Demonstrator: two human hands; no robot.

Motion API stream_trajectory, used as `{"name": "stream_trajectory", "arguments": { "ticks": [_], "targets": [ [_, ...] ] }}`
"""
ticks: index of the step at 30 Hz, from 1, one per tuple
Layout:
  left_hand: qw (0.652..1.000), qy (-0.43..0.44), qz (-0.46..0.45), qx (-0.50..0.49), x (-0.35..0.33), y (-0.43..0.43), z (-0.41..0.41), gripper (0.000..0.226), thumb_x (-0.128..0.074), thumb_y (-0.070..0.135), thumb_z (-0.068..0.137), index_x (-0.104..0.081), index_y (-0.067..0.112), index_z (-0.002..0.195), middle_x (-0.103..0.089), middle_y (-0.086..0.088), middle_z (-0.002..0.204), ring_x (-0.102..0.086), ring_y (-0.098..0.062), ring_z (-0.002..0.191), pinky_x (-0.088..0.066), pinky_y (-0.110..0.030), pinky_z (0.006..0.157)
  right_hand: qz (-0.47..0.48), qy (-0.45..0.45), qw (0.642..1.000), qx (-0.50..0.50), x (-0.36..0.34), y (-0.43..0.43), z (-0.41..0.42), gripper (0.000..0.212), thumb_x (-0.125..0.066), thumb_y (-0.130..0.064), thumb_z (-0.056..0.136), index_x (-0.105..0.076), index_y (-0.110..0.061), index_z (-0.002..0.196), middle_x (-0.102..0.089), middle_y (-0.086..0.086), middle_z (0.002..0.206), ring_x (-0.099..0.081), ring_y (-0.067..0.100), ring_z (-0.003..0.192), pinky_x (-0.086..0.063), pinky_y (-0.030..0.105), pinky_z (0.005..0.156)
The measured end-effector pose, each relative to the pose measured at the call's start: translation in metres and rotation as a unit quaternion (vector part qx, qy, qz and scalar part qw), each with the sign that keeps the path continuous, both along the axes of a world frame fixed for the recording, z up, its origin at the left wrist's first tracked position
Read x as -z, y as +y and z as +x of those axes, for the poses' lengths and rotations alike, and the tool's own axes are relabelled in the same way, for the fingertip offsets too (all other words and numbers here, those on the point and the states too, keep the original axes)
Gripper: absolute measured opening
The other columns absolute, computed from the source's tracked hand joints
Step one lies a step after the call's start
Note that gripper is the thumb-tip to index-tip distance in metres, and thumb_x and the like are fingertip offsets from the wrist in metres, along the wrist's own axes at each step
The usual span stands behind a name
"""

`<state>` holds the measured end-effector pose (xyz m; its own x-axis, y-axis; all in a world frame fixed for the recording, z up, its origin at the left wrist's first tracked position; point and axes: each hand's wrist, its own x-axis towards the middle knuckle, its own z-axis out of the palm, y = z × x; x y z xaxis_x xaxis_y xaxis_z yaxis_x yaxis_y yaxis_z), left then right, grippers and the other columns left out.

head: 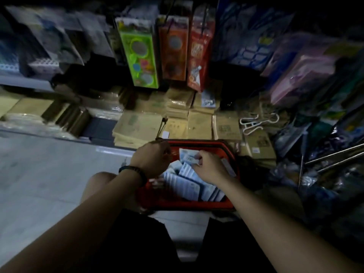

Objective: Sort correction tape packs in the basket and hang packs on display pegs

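Over the far end of the red basket [197, 206], your right hand [209, 167] pinches one correction tape pack [188, 156] by its right edge. Its fingers [199, 157] are curled round the card, and the pack is lifted clear of the loose packs [187, 184] heaped inside the basket. The held pack runs leftward from your fingers, with its long axis lying roughly across the basket and tilted a little.

Your left hand [151, 158] hangs over the basket's far left corner, near the held pack but apart from it. Its fingers turn down out of sight, so you cannot tell whether they grip anything.

The bare metal pegs [334, 154] jut in to the right of the basket, well apart from it. That probably makes your right hand the nearer one for hanging. The pack would likely need turning so that its top end leads toward a peg tip.

The hang hole does not show, and the dim light and blur leave the print on the packs unreadable. The peg tips are also hard to pick out against the dark goods beside the basket.
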<state>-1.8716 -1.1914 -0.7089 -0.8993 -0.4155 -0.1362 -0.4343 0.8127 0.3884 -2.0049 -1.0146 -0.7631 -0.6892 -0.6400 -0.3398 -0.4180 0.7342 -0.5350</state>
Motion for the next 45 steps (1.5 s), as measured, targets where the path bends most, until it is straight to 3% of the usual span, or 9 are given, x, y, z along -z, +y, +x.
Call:
{"name": "stream_trajectory", "arguments": {
  "ticks": [11,17,21,27,31,34,38,41,45],
  "targets": [
    [0.977,-0.123,0.155,-0.078,0.107,0.003,0.02,0.022,-0.059,0.037,0.104,-0.07,0.024,0.117,-0.077,0.0,0.114,-0.071,-0.019,0.098,-0.06,-0.037,0.086,0.145,0.013,0.989,-0.026,0.139,-0.002,0.027,0.025,-0.07,-0.029,0.085,-0.067,-0.023,0.108,-0.073,0.003,0.106,-0.07,0.028,0.099,-0.059,0.037,0.078],
    [0.957,-0.194,0.212,-0.046,0.132,0.012,0.012,0.032,-0.066,0.029,0.101,-0.065,0.013,0.129,-0.074,-0.012,0.127,-0.07,-0.031,0.117,-0.056,-0.034,0.1,0.143,0.059,0.988,-0.02,0.148,-0.007,0.027,0.018,-0.063,-0.018,0.094,-0.073,-0.019,0.109,-0.074,0.007,0.108,-0.071,0.033,0.101,-0.057,0.037,0.075],
    [0.931,-0.214,0.286,-0.079,0.151,0.032,0.016,0.039,-0.067,0.04,0.1,-0.068,0.013,0.129,-0.074,-0.007,0.127,-0.071,-0.028,0.117,-0.051,-0.028,0.095,0.089,0.03,0.995,0.011,0.151,-0.005,0.029,0.012,-0.067,-0.021,0.094,-0.066,-0.021,0.082,-0.07,-0.003,0.083,-0.067,0.025,0.081,-0.045,0.033,0.061],
    [0.77,-0.088,0.559,-0.294,0.183,0.03,0.011,0.105,-0.073,0.092,0.064,-0.067,0.013,0.134,-0.078,-0.009,0.124,-0.075,-0.028,0.113,-0.055,-0.05,0.11,-0.096,0.008,0.992,0.083,0.111,-0.003,0.058,0.023,-0.073,-0.023,0.094,-0.062,-0.028,0.075,-0.065,-0.013,0.073,-0.061,0.002,0.067,-0.048,0.026,0.061],
    [0.702,0.014,0.633,-0.325,0.155,0.038,0.004,0.06,-0.084,0.044,0.086,-0.063,0.014,0.134,-0.079,-0.016,0.123,-0.076,-0.036,0.114,-0.056,-0.057,0.108,-0.149,0.038,0.986,0.058,0.097,0.001,0.079,0.007,-0.074,-0.018,0.086,-0.072,-0.025,0.086,-0.057,-0.01,0.093,-0.057,0.005,0.077,-0.049,0.023,0.068],
    [0.717,0.062,0.61,-0.333,0.155,0.041,0.005,0.027,-0.069,0.009,0.101,-0.067,0.003,0.127,-0.078,-0.024,0.119,-0.077,-0.038,0.106,-0.06,-0.055,0.101,-0.185,0.022,0.982,0.012,0.102,0.007,0.083,0.001,-0.072,-0.023,0.089,-0.073,-0.023,0.09,-0.053,-0.008,0.098,-0.057,0.005,0.081,-0.051,0.023,0.073],
    [0.79,0.056,0.503,-0.348,0.158,0.03,0.014,0.031,-0.075,0.012,0.097,-0.068,0.01,0.127,-0.08,-0.011,0.116,-0.077,-0.03,0.106,-0.062,-0.051,0.098,-0.172,0.012,0.983,0.067,0.113,0.01,0.06,0.003,-0.067,-0.028,0.096,-0.07,-0.026,0.096,-0.06,-0.009,0.098,-0.062,0.006,0.089,-0.057,0.035,0.081],
    [0.814,0.047,0.451,-0.362,0.157,0.026,0.02,0.029,-0.079,0.016,0.095,-0.069,0.014,0.122,-0.08,-0.004,0.11,-0.077,-0.026,0.103,-0.063,-0.047,0.094,-0.008,0.049,0.983,0.174,0.125,0.016,0.025,0.03,-0.074,-0.029,0.092,-0.065,-0.021,0.119,-0.061,0.004,0.116,-0.063,0.026,0.112,-0.056,0.044,0.094],
    [0.852,0.015,0.391,-0.347,0.162,0.02,0.025,0.028,-0.079,0.034,0.095,-0.07,0.019,0.118,-0.079,-0.002,0.104,-0.076,-0.025,0.099,-0.063,-0.049,0.091,0.169,0.072,0.975,0.122,0.144,0.028,-0.007,0.042,-0.07,-0.04,0.092,-0.063,-0.017,0.126,-0.065,0.019,0.126,-0.063,0.039,0.118,-0.056,0.044,0.095]
  ]
}}
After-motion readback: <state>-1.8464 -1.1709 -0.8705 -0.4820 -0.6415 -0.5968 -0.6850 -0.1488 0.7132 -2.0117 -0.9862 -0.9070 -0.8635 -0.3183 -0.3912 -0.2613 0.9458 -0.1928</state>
